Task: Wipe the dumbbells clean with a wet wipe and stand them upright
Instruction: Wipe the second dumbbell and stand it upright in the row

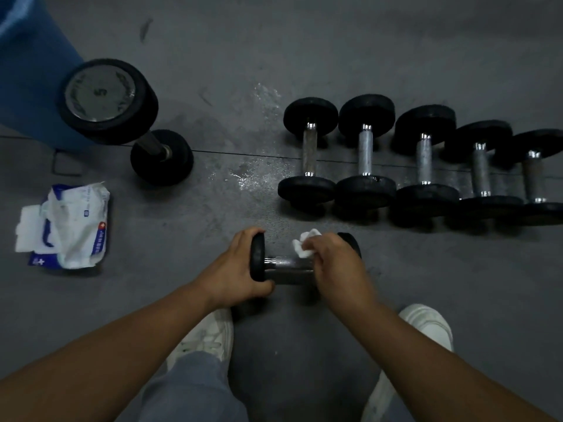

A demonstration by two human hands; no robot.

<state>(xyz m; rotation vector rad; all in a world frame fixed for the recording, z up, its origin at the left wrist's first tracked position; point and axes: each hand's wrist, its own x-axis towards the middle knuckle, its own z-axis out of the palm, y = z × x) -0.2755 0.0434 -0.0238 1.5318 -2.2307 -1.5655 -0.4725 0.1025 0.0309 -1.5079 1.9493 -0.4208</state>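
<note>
**Both grips on one small dumbbell, wipe at its handle**

The grey floor [426, 50] fills the view, with a wet, shiny patch beyond the grips. Far off to the left of the left grip [234, 269] stands a blue bin [27, 86]. Beyond the right grip [338, 263] and out to its right, a row of five dumbbells [425, 159] lies on the floor, side by side, with their handles pointing away from the person. Beyond and left of the left grip, a large dumbbell [106, 99] stands on end just beside the bin. An opened pack of wet wipes [70, 226] lies well to the left of the left grip.

The small dumbbell [286, 263] lies crosswise between the two grips. I cannot tell whether it rests on the floor. The left grip curls round its left plate, fingers over the rim and thumb below. The right grip closes over the handle next to the right plate, pinching a crumpled white wet wipe [304, 245] against the metal.
</note>
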